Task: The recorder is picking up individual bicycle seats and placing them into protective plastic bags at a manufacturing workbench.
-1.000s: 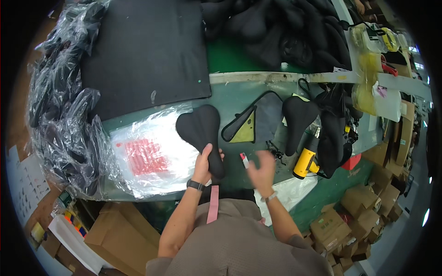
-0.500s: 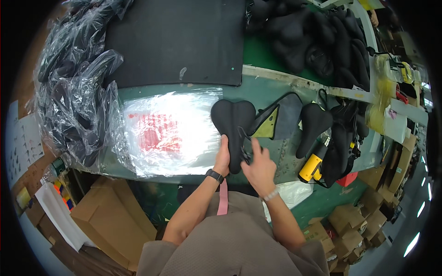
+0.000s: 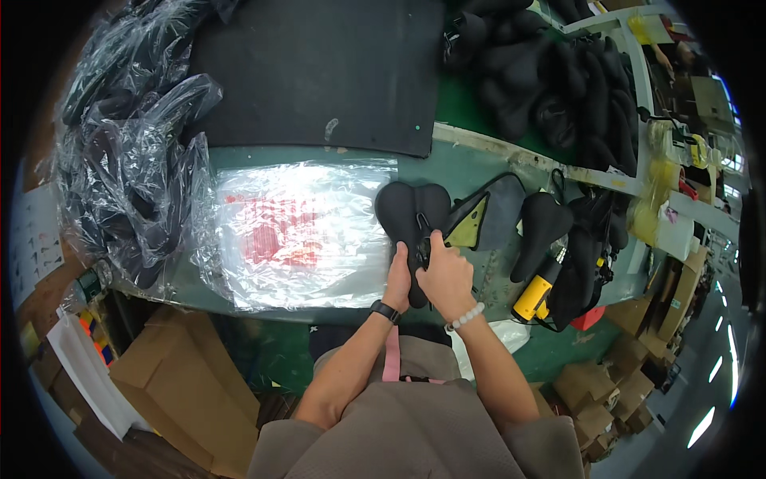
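A black bicycle saddle (image 3: 392, 206) lies on the green table, its wide end away from me and its narrow nose toward me. My left hand (image 3: 398, 275) holds the nose along its left side, thumb up against the edge. Over the right side of the nose, my right hand (image 3: 448, 275) is closed around a small dark scissors-like tool (image 3: 423, 222), its index finger stretched along it. The tool lies against the saddle's top; my fingers hide most of its handle. Close by on the right rests a grey and yellow-green saddle-shaped piece (image 3: 496, 211).
Flat clear plastic bags (image 3: 351, 271) with red print lie to the left. Beyond them are plastic-wrapped saddles (image 3: 120, 176) and a black mat (image 3: 319, 72). At right sit another saddle (image 3: 544, 219), a yellow-handled tool (image 3: 533, 297) and a heap of black covers (image 3: 519, 72).
My right hand has brought the dark tool onto the saddle's middle, its fingers drawn in closer. My left hand still holds the nose. The whole view has shifted slightly.
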A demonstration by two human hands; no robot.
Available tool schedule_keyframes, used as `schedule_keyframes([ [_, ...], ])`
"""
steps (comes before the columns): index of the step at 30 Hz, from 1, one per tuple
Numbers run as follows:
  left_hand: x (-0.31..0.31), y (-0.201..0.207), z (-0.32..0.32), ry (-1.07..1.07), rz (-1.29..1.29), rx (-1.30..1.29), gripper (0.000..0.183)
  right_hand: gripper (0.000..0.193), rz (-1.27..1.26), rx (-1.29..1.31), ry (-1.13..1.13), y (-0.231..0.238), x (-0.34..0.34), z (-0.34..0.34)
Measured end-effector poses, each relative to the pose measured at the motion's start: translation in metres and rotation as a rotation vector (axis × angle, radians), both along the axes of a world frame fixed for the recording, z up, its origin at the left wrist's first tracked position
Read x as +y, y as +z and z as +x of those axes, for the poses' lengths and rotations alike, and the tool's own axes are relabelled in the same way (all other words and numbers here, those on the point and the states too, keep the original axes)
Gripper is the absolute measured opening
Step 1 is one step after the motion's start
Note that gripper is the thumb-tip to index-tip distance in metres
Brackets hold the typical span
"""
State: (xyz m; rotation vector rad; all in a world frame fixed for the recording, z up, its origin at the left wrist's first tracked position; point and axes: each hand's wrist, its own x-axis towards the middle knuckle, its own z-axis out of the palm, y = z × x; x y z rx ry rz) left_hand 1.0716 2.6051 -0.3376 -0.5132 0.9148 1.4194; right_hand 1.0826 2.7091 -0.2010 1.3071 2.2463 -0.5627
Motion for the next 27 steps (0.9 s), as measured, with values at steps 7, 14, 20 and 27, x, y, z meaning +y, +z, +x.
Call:
schedule_keyframes([
  [7,0.01,-0.003,0.013,0.08,0.006,-0.119,0.063,0.046,0.065,0.167,-0.023,-0.023,0.028,-0.007],
  [14,0.019,0.016,0.005,0.079,0.003,-0.167,0.063,0.062,0.054,0.253,-0.057,-0.021,0.026,0.003],
  [20,0.007,0.013,-0.007,-0.233,-0.055,0.066,0.069,0.065,0.093,0.277,-0.18,-0.028,0.066,0.044],
  [27,-0.012,0.018,-0.034,-0.773,-0.172,0.932,0.046,0.073,0.145,0.521,-0.39,-0.103,-0.016,0.145],
])
